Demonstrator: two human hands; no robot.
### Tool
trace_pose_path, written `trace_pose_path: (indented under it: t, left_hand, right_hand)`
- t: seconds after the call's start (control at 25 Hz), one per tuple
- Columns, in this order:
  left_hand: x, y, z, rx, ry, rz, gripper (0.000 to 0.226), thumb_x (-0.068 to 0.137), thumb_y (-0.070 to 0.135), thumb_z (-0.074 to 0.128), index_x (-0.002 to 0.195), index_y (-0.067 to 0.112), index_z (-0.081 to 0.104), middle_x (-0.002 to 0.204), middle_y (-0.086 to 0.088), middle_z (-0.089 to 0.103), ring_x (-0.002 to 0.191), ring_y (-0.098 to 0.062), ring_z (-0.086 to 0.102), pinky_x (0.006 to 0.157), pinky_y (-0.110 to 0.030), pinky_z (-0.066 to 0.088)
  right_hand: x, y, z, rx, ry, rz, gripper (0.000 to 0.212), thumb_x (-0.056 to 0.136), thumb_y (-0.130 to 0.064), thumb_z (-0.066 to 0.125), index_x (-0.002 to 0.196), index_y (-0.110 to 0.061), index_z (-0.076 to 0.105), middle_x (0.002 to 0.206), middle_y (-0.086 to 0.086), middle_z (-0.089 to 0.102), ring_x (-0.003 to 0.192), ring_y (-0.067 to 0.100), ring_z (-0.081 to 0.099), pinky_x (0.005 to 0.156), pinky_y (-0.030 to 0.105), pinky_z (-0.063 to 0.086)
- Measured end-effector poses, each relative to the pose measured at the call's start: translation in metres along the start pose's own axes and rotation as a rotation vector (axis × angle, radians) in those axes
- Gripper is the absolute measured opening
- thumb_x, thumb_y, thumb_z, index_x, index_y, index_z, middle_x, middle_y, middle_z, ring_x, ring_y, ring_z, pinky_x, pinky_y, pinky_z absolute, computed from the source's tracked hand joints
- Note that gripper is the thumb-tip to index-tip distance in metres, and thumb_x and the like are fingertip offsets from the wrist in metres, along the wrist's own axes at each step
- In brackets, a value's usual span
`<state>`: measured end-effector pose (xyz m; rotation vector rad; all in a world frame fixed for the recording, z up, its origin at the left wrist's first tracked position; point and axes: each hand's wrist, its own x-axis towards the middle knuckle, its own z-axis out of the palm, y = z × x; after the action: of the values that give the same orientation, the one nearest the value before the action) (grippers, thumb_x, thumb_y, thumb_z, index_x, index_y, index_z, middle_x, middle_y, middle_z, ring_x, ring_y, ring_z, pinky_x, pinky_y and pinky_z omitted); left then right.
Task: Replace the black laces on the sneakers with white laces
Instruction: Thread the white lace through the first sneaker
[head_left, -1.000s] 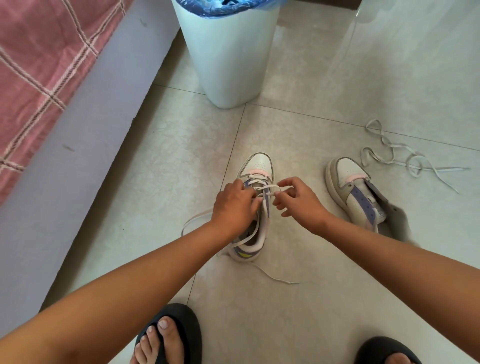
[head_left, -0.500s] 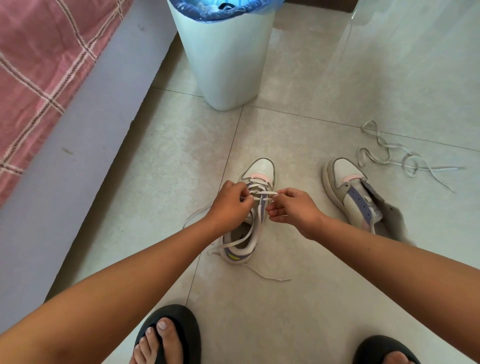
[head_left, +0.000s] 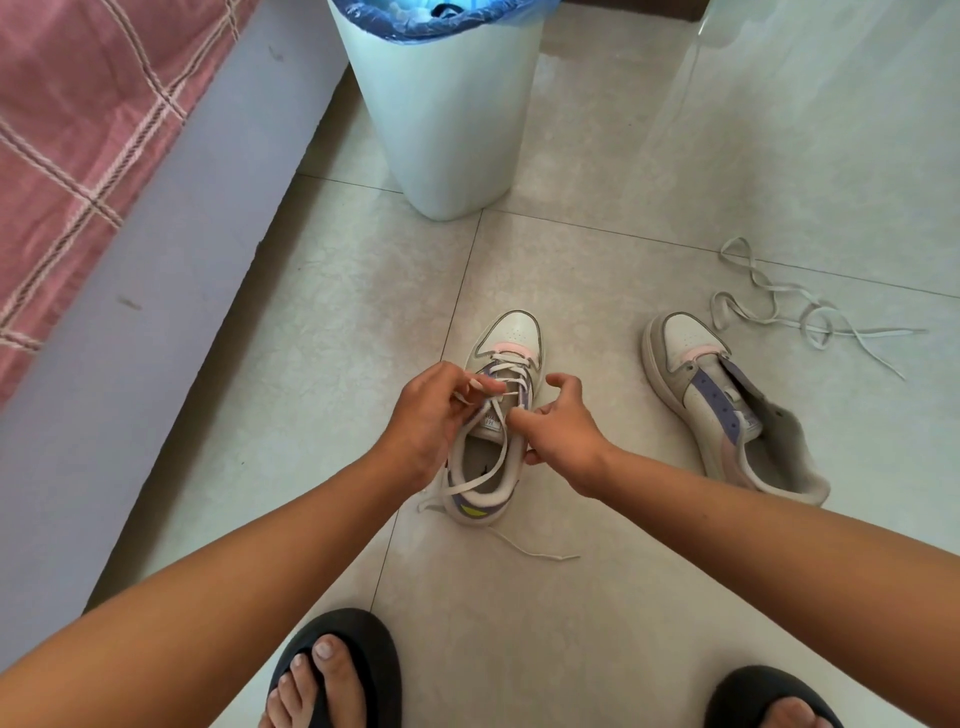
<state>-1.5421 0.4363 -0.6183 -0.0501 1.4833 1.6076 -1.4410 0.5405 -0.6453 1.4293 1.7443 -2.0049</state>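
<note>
White lace (head_left: 496, 415) is pinched by the left hand (head_left: 434, 415) for threading; right hand (head_left: 558, 436), at three o'clock, grips the sneaker (head_left: 498, 415) steady.

The near sneaker (head_left: 501, 431) is off-white with a pink band, purple eyelet strips and a yellow mark at the heel; its lace (head_left: 488, 467) is white. The sneaker (head_left: 727, 410) at three o'clock is off-white and grey with purple and pink. White bin (head_left: 441, 119), blue liner (head_left: 431, 21). Pink checked bedcover (head_left: 78, 130), pale lines. Black sandals (head_left: 363, 644). Pale grey floor (head_left: 675, 597).
</note>
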Motion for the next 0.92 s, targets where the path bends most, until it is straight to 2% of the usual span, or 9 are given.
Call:
trace_pose_path:
  t: [0.08,0.2,0.28,0.36,0.48,0.6,0.68,0.76,0.92]
  left_hand:
    - [-0.003,0.003,-0.009,-0.035,-0.039,0.012,0.024,0.086,-0.001,0.038,0.072,-0.001,0.057,0.074,-0.016,0.068,0.082,-0.024,0.069,0.075,-0.030,0.056]
    - [-0.004,0.006,-0.022,0.027,0.023,-0.051,0.023,0.087,-0.001,0.039,0.071,0.000,0.054,0.069,-0.015,0.068,0.078,-0.026,0.069,0.070,-0.032,0.058]
    - [-0.002,0.011,-0.028,0.157,0.087,-0.071,0.021,0.090,0.002,0.042,0.073,0.002,0.056,0.076,-0.013,0.070,0.079,-0.024,0.068,0.070,-0.031,0.058]
    - [0.000,0.020,-0.038,0.371,0.096,-0.031,0.020,0.093,0.009,0.048,0.076,0.006,0.058,0.077,-0.008,0.070,0.071,-0.019,0.066,0.065,-0.027,0.056]
    - [-0.003,0.037,-0.051,0.847,-0.028,0.124,0.019,0.092,0.022,0.057,0.075,0.014,0.063,0.065,0.006,0.065,0.060,-0.003,0.059,0.061,-0.017,0.049]
    - [-0.009,0.051,-0.049,1.228,-0.125,0.429,0.012,0.088,0.026,0.063,0.079,0.020,0.066,0.061,0.015,0.057,0.059,0.000,0.055,0.057,-0.008,0.040]
    - [-0.014,0.059,-0.043,1.352,-0.161,0.697,0.007,0.087,0.020,0.066,0.082,0.015,0.068,0.061,0.019,0.052,0.056,-0.003,0.050,0.058,-0.009,0.037]
    - [-0.017,0.064,-0.042,1.421,-0.193,0.859,0.005,0.084,0.015,0.069,0.082,0.010,0.069,0.065,0.013,0.057,0.055,-0.006,0.048,0.061,-0.016,0.039]
    - [-0.023,0.067,-0.046,1.472,-0.251,0.901,0.006,0.081,0.014,0.072,0.081,0.009,0.070,0.066,0.002,0.063,0.053,-0.014,0.052,0.060,-0.026,0.043]
  right_hand:
    - [0.002,0.001,0.003,-0.044,0.105,-0.034,0.055,0.083,-0.018,0.064,0.126,-0.020,0.028,0.079,-0.002,0.049,0.065,0.012,0.053,0.052,0.023,0.048]
    - [0.001,0.004,0.007,-0.099,0.166,-0.082,0.042,0.081,-0.018,0.064,0.111,-0.017,0.035,0.079,0.003,0.046,0.065,0.018,0.049,0.065,0.037,0.049]
    - [0.001,0.003,0.006,-0.159,0.175,-0.143,0.032,0.081,-0.016,0.063,0.101,-0.018,0.038,0.072,0.001,0.046,0.060,0.015,0.045,0.058,0.035,0.046]
    - [0.000,0.001,0.001,-0.227,0.178,-0.197,0.024,0.082,-0.014,0.061,0.093,-0.019,0.041,0.067,-0.002,0.045,0.056,0.011,0.041,0.053,0.029,0.041]
    - [-0.001,0.001,-0.008,-0.294,0.121,-0.229,0.020,0.083,-0.014,0.059,0.095,-0.019,0.044,0.066,-0.003,0.046,0.056,0.011,0.041,0.054,0.032,0.044]
    - [0.002,-0.006,-0.015,-0.525,0.056,-0.334,0.028,0.086,-0.022,0.059,0.110,-0.026,0.046,0.085,-0.003,0.047,0.068,0.009,0.047,0.060,0.022,0.038]
    - [0.007,-0.015,-0.019,-0.655,0.032,-0.406,0.032,0.088,-0.028,0.059,0.119,-0.026,0.050,0.101,-0.003,0.043,0.087,0.013,0.051,0.073,0.023,0.039]
    - [0.013,-0.023,-0.021,-0.791,0.027,-0.451,0.028,0.089,-0.029,0.058,0.117,-0.024,0.057,0.105,-0.001,0.041,0.100,0.017,0.048,0.083,0.029,0.042]
    - [0.019,-0.035,-0.022,-0.909,-0.097,-0.476,0.013,0.087,-0.027,0.062,0.098,-0.020,0.065,0.114,0.003,0.042,0.113,0.020,0.034,0.098,0.033,0.036]
